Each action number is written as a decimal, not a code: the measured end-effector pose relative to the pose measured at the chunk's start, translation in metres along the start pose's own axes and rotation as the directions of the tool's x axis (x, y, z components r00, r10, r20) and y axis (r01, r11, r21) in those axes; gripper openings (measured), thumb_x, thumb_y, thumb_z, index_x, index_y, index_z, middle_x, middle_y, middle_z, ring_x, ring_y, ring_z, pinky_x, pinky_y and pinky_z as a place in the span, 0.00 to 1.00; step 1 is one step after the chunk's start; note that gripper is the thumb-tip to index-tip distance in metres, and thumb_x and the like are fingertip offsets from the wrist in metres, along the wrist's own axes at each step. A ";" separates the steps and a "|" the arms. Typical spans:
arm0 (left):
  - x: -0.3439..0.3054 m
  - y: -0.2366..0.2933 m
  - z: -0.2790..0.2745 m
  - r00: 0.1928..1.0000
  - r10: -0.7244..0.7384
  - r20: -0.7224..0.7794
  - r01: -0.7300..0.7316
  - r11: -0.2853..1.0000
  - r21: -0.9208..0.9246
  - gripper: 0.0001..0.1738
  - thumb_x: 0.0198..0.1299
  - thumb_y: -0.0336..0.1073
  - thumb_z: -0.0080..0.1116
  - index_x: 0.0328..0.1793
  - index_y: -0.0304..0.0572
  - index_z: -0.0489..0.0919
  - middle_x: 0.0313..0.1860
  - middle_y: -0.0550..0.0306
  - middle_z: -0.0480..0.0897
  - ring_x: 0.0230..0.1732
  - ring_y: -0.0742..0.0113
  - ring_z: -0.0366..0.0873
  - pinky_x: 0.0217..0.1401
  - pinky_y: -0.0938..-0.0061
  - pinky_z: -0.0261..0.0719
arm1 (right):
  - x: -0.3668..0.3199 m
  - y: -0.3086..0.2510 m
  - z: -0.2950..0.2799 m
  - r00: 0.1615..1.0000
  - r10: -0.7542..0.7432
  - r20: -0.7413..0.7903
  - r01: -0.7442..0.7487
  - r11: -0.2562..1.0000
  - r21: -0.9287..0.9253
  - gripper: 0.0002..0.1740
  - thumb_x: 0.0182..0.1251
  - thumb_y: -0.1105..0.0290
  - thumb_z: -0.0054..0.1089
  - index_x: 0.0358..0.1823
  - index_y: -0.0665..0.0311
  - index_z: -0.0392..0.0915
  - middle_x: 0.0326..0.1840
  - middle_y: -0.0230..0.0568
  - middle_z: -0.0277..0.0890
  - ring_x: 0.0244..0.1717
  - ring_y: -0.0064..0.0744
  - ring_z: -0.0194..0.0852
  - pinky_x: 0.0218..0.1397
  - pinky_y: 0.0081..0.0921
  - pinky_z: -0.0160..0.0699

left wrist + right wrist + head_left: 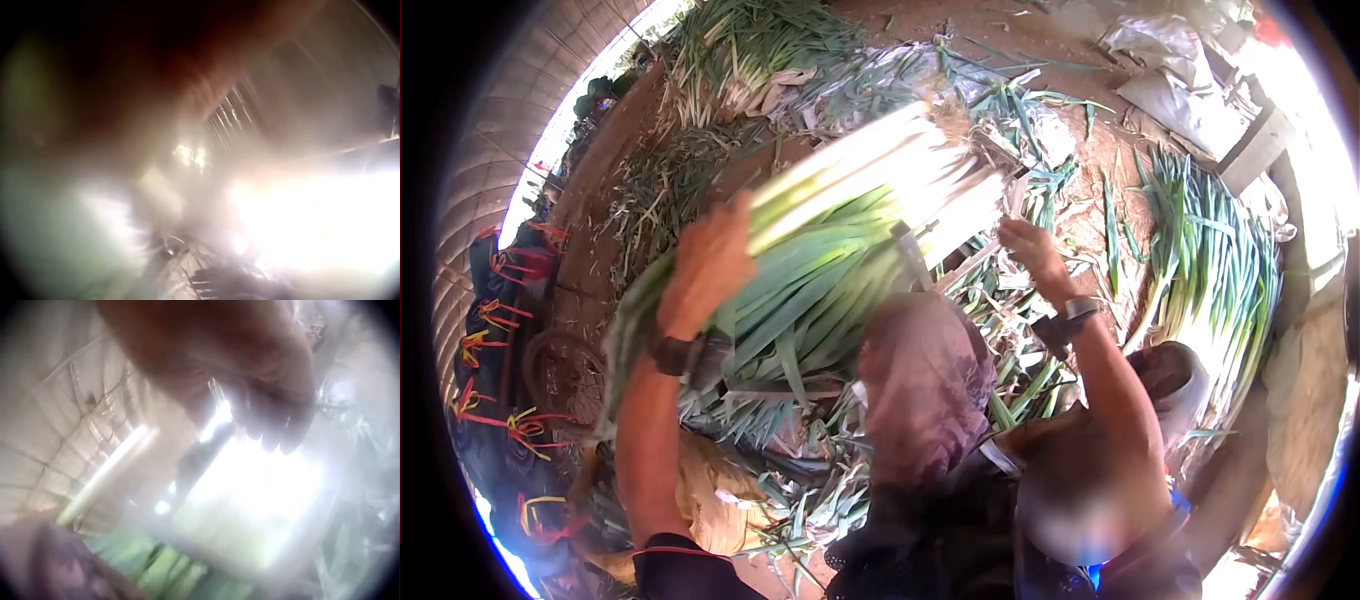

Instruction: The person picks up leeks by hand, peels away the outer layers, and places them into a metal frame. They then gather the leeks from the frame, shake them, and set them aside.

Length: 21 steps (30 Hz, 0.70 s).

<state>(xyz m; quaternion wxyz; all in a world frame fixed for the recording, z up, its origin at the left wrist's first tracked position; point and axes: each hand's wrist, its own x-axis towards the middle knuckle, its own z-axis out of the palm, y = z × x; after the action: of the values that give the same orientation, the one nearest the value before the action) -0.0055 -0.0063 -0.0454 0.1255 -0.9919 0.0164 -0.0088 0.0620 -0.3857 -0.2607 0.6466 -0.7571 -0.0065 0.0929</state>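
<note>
A large bundle of leeks (pixel 830 240) lies across the middle of the head view, white ends at upper right, green leaves at lower left. The left hand (pixel 710 265) grips its upper left side; in the left wrist view that hand (pixel 156 81) is dark and blurred. Beside the white ends, the right hand (pixel 1035 255) has curled fingers. In the right wrist view, the right hand (pixel 244 375) pinches a narrow shiny strip (pixel 219 419), its material unclear. A flat grey strip (pixel 912 255) crosses the bundle's near side.
More leeks lie at the top (pixel 750 50) and right (pixel 1210 250). Leaf scraps cover the ground around the bundle. A knee (pixel 925 380) is close below it, and another person's head (pixel 1080 500) is at lower right. Coloured ties (pixel 500 345) hang at left.
</note>
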 end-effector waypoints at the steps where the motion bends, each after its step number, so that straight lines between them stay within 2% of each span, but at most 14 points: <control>1: 0.012 0.016 0.008 0.996 0.008 0.085 -0.002 0.998 -0.069 0.33 0.50 0.23 0.54 0.66 0.39 0.64 0.47 0.34 0.80 0.46 0.34 0.81 0.49 0.46 0.78 | 0.010 0.012 0.011 1.000 -0.027 0.001 0.027 0.993 -0.114 0.28 0.72 0.60 0.60 0.64 0.75 0.74 0.58 0.55 0.81 0.58 0.43 0.80 0.60 0.32 0.78; 2: 0.021 0.030 0.016 0.996 0.010 0.092 -0.004 0.997 -0.074 0.33 0.50 0.23 0.54 0.66 0.39 0.64 0.47 0.34 0.80 0.46 0.34 0.81 0.49 0.46 0.78 | 0.016 0.010 0.023 0.994 -0.107 -0.016 0.101 0.974 -0.201 0.27 0.71 0.59 0.62 0.61 0.75 0.77 0.56 0.57 0.82 0.58 0.43 0.80 0.62 0.32 0.77; 3: 0.031 0.042 0.024 0.996 0.060 0.068 -0.056 0.996 -0.064 0.33 0.50 0.24 0.55 0.66 0.37 0.64 0.46 0.32 0.79 0.46 0.34 0.81 0.49 0.46 0.78 | 0.015 0.009 0.028 1.000 -0.012 -0.019 0.008 0.980 -0.199 0.27 0.70 0.59 0.62 0.61 0.74 0.77 0.57 0.58 0.81 0.59 0.45 0.80 0.64 0.34 0.76; 5: 0.049 0.063 0.035 0.992 0.113 0.050 -0.111 0.992 -0.053 0.33 0.50 0.25 0.55 0.66 0.35 0.63 0.46 0.30 0.79 0.45 0.33 0.81 0.48 0.46 0.78 | 0.024 0.012 0.038 0.992 -0.119 -0.031 0.107 0.959 -0.263 0.27 0.71 0.59 0.61 0.63 0.73 0.76 0.58 0.59 0.80 0.60 0.48 0.79 0.65 0.35 0.75; 7: 0.064 0.076 0.043 0.987 0.143 0.075 -0.140 0.989 -0.051 0.33 0.49 0.26 0.56 0.65 0.30 0.63 0.45 0.28 0.79 0.43 0.32 0.81 0.48 0.46 0.78 | 0.028 0.010 0.040 0.993 -0.109 -0.037 0.095 0.961 -0.258 0.27 0.71 0.59 0.60 0.63 0.71 0.75 0.60 0.59 0.78 0.61 0.51 0.78 0.65 0.36 0.75; 10: 0.077 0.087 0.069 0.979 0.202 0.032 -0.200 0.978 -0.053 0.33 0.48 0.27 0.57 0.64 0.29 0.65 0.43 0.28 0.79 0.41 0.34 0.81 0.46 0.48 0.78 | 0.039 0.010 0.044 0.967 -0.231 -0.104 0.188 0.930 -0.316 0.24 0.71 0.61 0.59 0.61 0.71 0.76 0.61 0.56 0.75 0.60 0.55 0.76 0.64 0.39 0.75; 11: 0.078 0.091 0.075 0.974 0.226 0.018 -0.225 0.972 -0.064 0.33 0.49 0.27 0.57 0.65 0.29 0.65 0.43 0.29 0.79 0.40 0.35 0.81 0.45 0.49 0.78 | 0.040 0.011 0.043 0.970 -0.220 -0.103 0.178 0.932 -0.316 0.24 0.71 0.61 0.59 0.61 0.71 0.76 0.61 0.56 0.75 0.60 0.55 0.76 0.64 0.39 0.75; 13: 0.080 0.096 0.086 0.972 0.235 0.030 -0.233 0.971 -0.060 0.35 0.48 0.27 0.59 0.67 0.28 0.66 0.43 0.30 0.79 0.42 0.36 0.80 0.46 0.49 0.77 | 0.041 0.011 0.041 0.918 -0.344 -0.195 0.259 0.895 -0.362 0.22 0.71 0.63 0.59 0.61 0.71 0.76 0.61 0.56 0.76 0.60 0.54 0.76 0.64 0.39 0.74; 15: 0.084 0.100 0.092 0.972 0.236 -0.002 -0.234 0.966 -0.110 0.38 0.46 0.27 0.61 0.68 0.29 0.65 0.44 0.30 0.78 0.44 0.37 0.79 0.47 0.49 0.76 | 0.045 0.016 0.042 0.912 -0.308 -0.271 0.193 0.906 -0.378 0.19 0.72 0.64 0.58 0.59 0.67 0.78 0.62 0.50 0.76 0.62 0.50 0.75 0.65 0.41 0.72; 18: 0.092 0.105 0.099 0.972 0.228 0.050 -0.219 0.965 -0.141 0.41 0.45 0.28 0.65 0.69 0.29 0.65 0.47 0.32 0.78 0.48 0.39 0.78 0.50 0.51 0.76 | 0.053 0.019 0.045 0.822 -0.465 -0.329 0.221 0.793 -0.568 0.19 0.71 0.63 0.59 0.59 0.64 0.78 0.62 0.44 0.76 0.65 0.45 0.71 0.67 0.40 0.65; 19: 0.094 0.105 0.100 0.972 0.228 0.059 -0.217 0.965 -0.150 0.42 0.45 0.29 0.66 0.70 0.30 0.65 0.48 0.33 0.78 0.49 0.39 0.78 0.51 0.52 0.75 | 0.058 0.013 0.046 0.827 -0.458 -0.326 0.218 0.795 -0.566 0.19 0.71 0.63 0.59 0.59 0.64 0.78 0.62 0.44 0.76 0.65 0.45 0.71 0.67 0.40 0.65; 21: 0.095 0.103 0.104 0.972 0.217 0.093 -0.202 0.968 -0.149 0.43 0.46 0.31 0.69 0.71 0.30 0.64 0.49 0.34 0.77 0.50 0.40 0.78 0.52 0.53 0.75 | 0.071 -0.004 0.054 0.776 -0.602 -0.189 0.318 0.632 -0.707 0.21 0.73 0.58 0.58 0.61 0.62 0.78 0.64 0.43 0.75 0.69 0.45 0.67 0.72 0.46 0.61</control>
<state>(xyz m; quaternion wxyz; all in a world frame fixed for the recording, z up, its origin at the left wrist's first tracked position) 0.0881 -0.0837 -0.1707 0.0572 -0.9899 0.1149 0.0598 0.1244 -0.3227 -0.2742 0.3364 -0.9029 -0.1002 -0.2479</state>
